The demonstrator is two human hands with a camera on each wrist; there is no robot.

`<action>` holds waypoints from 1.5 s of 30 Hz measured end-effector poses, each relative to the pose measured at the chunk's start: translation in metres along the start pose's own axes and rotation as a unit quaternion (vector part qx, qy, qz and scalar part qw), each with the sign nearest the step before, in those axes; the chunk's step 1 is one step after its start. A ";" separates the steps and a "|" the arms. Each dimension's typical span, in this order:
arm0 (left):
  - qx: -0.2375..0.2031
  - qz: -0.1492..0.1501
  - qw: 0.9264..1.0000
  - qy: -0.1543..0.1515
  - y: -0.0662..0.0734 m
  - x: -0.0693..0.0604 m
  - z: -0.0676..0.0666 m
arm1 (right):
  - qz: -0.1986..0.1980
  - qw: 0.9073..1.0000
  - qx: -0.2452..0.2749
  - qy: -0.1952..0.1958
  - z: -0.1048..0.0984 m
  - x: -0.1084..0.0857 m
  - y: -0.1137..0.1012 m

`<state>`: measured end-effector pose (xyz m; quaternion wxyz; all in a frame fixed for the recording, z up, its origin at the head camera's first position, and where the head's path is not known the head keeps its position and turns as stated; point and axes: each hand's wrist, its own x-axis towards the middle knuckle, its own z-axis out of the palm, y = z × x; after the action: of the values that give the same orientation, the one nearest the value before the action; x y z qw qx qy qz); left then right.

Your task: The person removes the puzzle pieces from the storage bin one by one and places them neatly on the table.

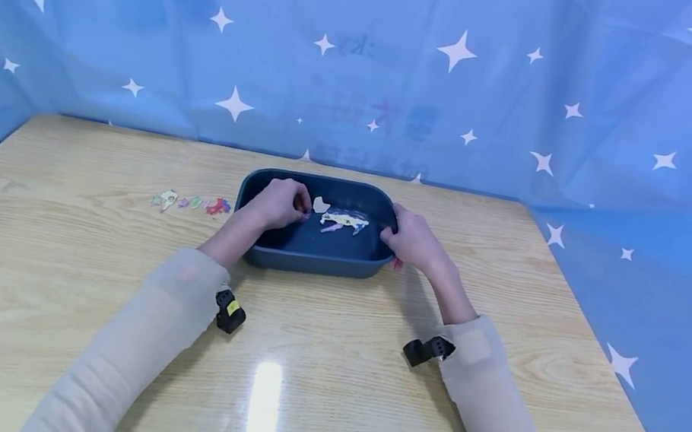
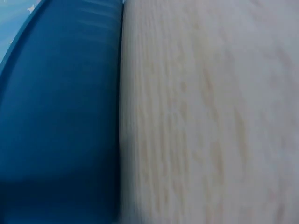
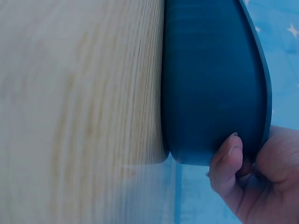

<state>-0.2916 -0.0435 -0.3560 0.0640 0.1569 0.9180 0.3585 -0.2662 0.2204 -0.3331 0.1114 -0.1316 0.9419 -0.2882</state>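
A dark blue bin (image 1: 309, 264) rests on the wooden table; its outer wall (image 2: 60, 107) fills the left side of the left wrist view. My right hand (image 1: 414, 240) grips the bin's right end, with curled fingers (image 3: 226, 161) against the outside. Inside the bin, toward its left end, is my left hand (image 1: 282, 203), fingers bent down near a tiny purplish spot; whether they pinch anything is unclear. Beside it lie a small white piece (image 1: 321, 205), a cream-and-blue piece (image 1: 352, 222) and a purple piece (image 1: 331, 228). The left wrist view does not show the left hand.
Left of the bin, a row of small flat pieces lies on the table (image 1: 67, 259): a red one (image 1: 218, 207), a green one (image 1: 195, 203), a whitish one (image 1: 168, 198) and several others. A blue curtain (image 1: 370, 81) with white stars hangs behind the table.
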 end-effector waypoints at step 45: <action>-0.192 0.058 0.975 0.092 0.008 -0.043 -0.058 | 0.003 1.000 -0.012 0.013 -0.001 -0.003 -0.003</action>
<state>-0.2623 -0.0896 -0.3078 -0.0129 0.1607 0.8234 0.5441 -0.2630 0.2194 -0.3307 0.0985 -0.1268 0.9470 -0.2781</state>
